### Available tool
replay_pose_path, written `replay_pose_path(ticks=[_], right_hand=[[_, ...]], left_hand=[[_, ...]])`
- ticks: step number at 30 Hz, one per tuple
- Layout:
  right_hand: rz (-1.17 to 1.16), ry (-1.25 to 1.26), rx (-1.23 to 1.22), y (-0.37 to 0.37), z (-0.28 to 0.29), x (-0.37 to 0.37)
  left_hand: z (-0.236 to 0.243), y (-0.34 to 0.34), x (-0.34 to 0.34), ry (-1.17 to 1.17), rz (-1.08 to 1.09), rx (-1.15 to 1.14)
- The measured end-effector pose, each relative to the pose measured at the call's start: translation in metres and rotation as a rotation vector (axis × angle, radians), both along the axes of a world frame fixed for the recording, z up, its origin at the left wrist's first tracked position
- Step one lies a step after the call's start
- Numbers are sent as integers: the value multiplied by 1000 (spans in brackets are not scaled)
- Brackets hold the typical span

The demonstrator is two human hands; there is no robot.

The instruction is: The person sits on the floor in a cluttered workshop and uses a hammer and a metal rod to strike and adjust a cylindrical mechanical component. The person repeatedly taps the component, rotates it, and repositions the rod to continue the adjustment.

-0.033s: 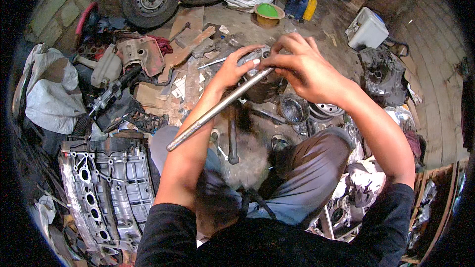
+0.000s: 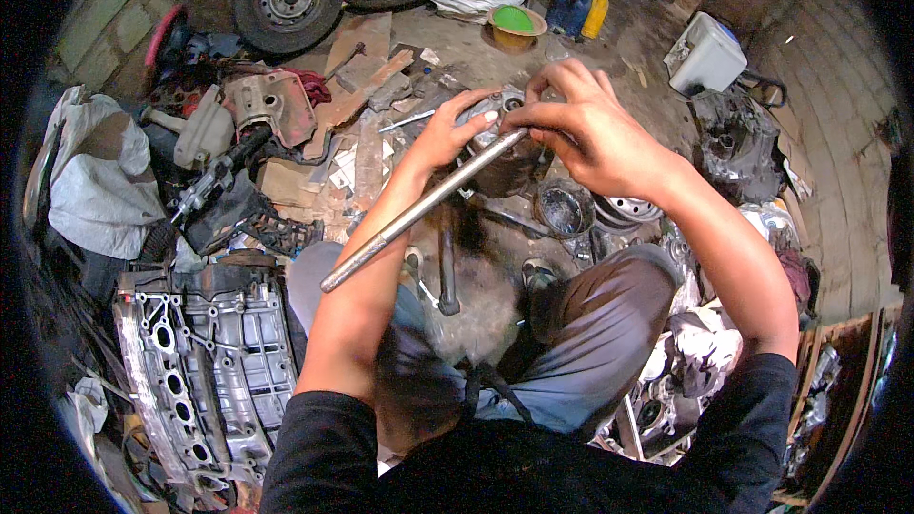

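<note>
A dark, greasy round metal part (image 2: 509,167) stands on the floor between my feet, with a bolt-like fitting on its upper face. My left hand (image 2: 452,133) grips its left edge, thumb and forefinger reaching over the top. A long, plain steel bar (image 2: 419,209) slants from the part's top down to the left, passing over my left forearm. Its upper end lies in the bent fingers of my right hand (image 2: 595,138), thumb and forefinger pinching close to it. Those fingers hide how the bar meets the part.
An engine block (image 2: 228,362) lies by my left knee. A wheel rim (image 2: 628,212) and a round metal cup (image 2: 564,209) sit right of the part. Behind are tyres (image 2: 288,2), a basin with something green (image 2: 516,29) and a white container (image 2: 705,55). A spanner (image 2: 428,293) lies near my left foot.
</note>
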State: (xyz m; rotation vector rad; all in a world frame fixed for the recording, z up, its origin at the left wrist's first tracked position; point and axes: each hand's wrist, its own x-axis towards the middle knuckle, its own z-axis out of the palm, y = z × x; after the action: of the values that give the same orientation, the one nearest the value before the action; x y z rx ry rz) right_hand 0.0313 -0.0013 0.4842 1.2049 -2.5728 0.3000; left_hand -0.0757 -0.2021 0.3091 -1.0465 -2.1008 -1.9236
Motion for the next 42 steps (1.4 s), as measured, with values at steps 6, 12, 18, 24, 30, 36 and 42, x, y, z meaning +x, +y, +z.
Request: replay_pose_path(ticks=[6, 12, 18, 24, 30, 36, 42], right_hand=[[-33, 59, 1, -6, -2, -5], [51, 51, -62, -8, -6, -18], [27, 8, -35, 2, 0, -4], [-76, -105, -77, 12, 8, 22], [-233, -308, -5, 30, 24, 41], [-423, -36, 90, 82, 14, 19], [-483, -46, -72, 64, -1, -60]], left_hand=[[-25, -6, -14, -102, 68, 60], [-44, 2, -15, -186, 254, 220], [-45, 12, -11, -74, 318, 236], [-42, 17, -6, -45, 372, 265], [-38, 17, -5, -16, 373, 332], [-39, 16, -6, 16, 328, 357], [-38, 22, -9, -23, 338, 355]])
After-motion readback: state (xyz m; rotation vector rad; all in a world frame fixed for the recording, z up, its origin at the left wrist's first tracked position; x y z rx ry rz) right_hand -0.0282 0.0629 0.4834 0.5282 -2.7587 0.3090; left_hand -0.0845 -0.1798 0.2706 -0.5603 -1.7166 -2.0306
